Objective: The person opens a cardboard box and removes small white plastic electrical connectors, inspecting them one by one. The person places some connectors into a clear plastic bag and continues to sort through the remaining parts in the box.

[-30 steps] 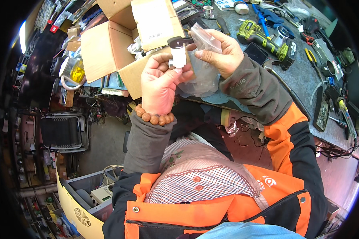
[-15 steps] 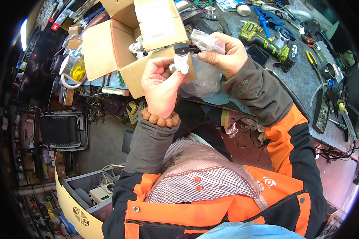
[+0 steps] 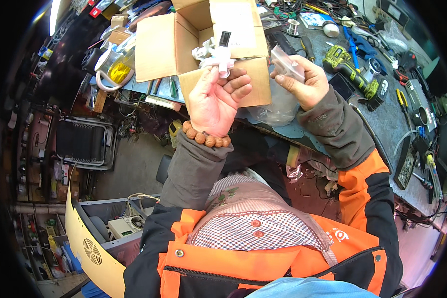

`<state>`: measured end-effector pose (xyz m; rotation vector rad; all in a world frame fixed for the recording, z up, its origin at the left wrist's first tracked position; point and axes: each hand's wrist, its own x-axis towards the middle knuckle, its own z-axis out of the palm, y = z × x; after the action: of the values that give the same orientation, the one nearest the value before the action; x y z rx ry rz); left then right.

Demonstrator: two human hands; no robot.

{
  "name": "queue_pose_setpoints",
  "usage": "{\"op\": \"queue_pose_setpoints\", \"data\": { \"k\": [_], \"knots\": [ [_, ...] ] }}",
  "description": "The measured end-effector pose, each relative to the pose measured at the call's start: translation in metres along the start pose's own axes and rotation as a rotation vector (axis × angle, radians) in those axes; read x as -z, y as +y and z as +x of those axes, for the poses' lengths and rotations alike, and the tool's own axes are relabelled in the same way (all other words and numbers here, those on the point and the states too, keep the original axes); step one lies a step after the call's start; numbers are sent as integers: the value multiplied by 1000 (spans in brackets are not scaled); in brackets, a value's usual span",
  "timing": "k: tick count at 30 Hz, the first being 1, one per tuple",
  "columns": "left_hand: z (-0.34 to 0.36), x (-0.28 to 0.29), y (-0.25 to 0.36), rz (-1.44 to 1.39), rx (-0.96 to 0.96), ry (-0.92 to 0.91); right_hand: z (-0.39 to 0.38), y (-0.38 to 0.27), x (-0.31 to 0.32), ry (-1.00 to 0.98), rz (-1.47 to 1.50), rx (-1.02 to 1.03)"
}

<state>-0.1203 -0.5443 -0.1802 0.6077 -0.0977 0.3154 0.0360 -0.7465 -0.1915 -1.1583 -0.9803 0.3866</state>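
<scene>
My left hand (image 3: 215,102), turned palm up with curled fingers, pinches a small white plastic fitting (image 3: 222,63) with a black upper piece (image 3: 224,38) at the front of an open cardboard box (image 3: 156,47). More white parts (image 3: 202,52) show inside the box, just behind the fitting. My right hand (image 3: 305,84) grips the gathered top of a clear plastic bag (image 3: 273,109) to the right of the box, and the bag's body hangs at the bench edge.
A green cordless drill (image 3: 342,64), a phone (image 3: 343,87), pliers, wires and a soldering iron crowd the bench (image 3: 392,139). A kettle (image 3: 111,69) stands left of the box. A folded chair (image 3: 84,141) and an opened beige case (image 3: 99,253) are at lower left.
My left hand has swung away from the bag and turned palm up, carrying the fitting to the box opening. My right hand shifted right with the bag; the view shifted too.
</scene>
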Motion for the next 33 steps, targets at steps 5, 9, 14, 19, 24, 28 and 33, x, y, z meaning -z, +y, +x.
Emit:
{"op": "queue_pose_setpoints", "data": {
  "k": [5,9,14,19,24,28,33],
  "knots": [
    [-2,5,5,-92,9,-8,-3,5,-3,-37,-54,-9],
    [-2,8,9,-106,-8,-18,-1,3,-5,-33,-40,-8],
    [-8,14,26,-115,-91,-69,-1,9,-13,4,-168,33],
    [-40,22,61,-24,-259,53,0,18,-13,-21,-143,39],
    [-104,57,109,246,-540,222,-7,40,5,22,-207,58],
    [-174,86,138,624,-854,551,-2,53,23,-2,-401,195],
    [-260,124,164,916,-1124,858,0,67,46,-48,-463,193]
  ]
}}
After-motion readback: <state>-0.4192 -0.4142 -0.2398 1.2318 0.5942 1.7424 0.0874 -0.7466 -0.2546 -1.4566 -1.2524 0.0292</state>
